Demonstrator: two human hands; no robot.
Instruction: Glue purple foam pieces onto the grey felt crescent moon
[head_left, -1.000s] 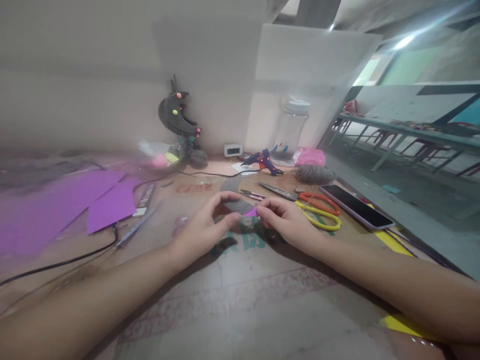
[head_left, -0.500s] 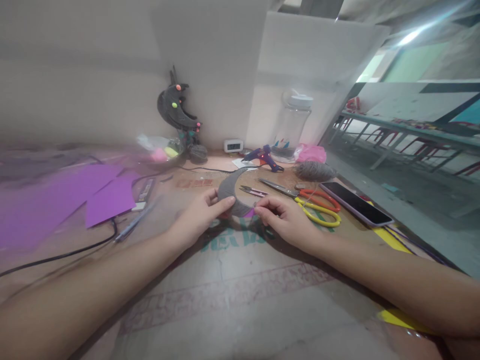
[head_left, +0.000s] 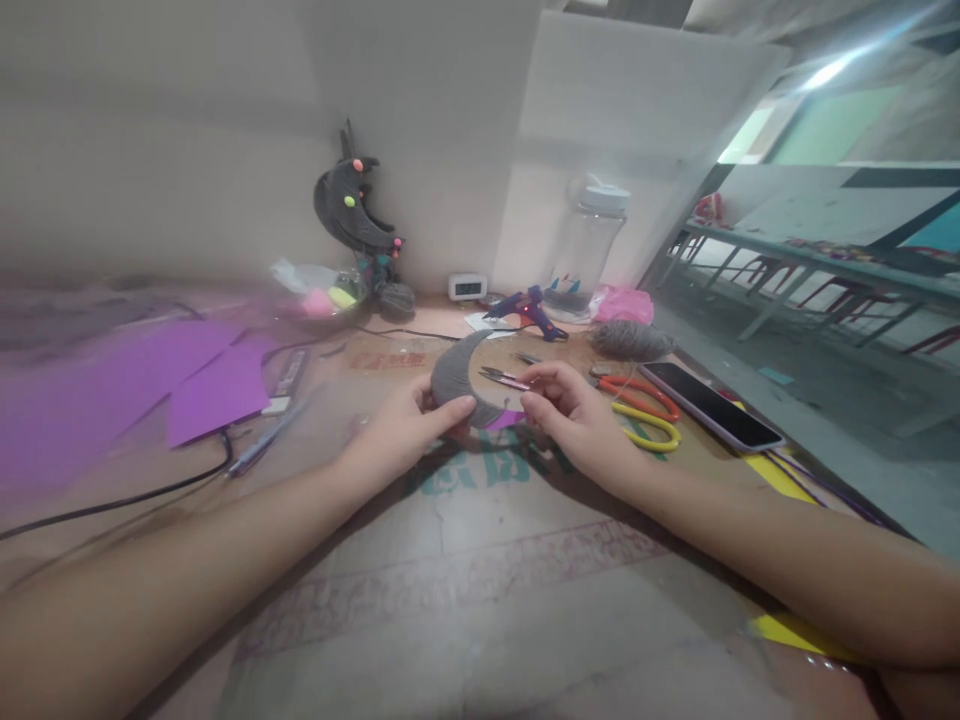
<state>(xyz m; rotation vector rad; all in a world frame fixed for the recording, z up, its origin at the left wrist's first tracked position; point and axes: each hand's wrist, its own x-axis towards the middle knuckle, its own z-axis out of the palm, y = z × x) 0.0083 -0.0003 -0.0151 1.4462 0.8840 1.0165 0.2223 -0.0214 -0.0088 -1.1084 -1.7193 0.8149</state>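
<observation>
My left hand point(head_left: 409, 425) pinches a crescent moon shape point(head_left: 453, 378) wrapped in grey yarn, thumb in front and fingers behind. Its lower tip shows bare purple paper point(head_left: 508, 419). Just right of that tip, my right hand point(head_left: 576, 418) has thumb and forefinger pressed together on a thin strand of grey yarn, mostly hidden by the fingers. From the yarn ball point(head_left: 634, 341) a strand runs down toward this hand. Behind the hands lie small thread snips point(head_left: 501, 377) and scissors with orange and yellow handles point(head_left: 651, 428), partly covered by my right hand.
A glue gun point(head_left: 529, 312), small digital clock point(head_left: 467, 288) and clear bottle point(head_left: 589, 240) stand at the back. A decorated grey moon point(head_left: 349, 215) rises behind left. Purple paper sheets point(head_left: 217, 395) and a pen point(head_left: 259, 448) lie left; a phone point(head_left: 712, 405) lies right.
My right hand has moved slightly right and up, away from the crescent's lower tip, and now covers more of the scissors. The crescent has tilted a little; more purple shows at its tip.
</observation>
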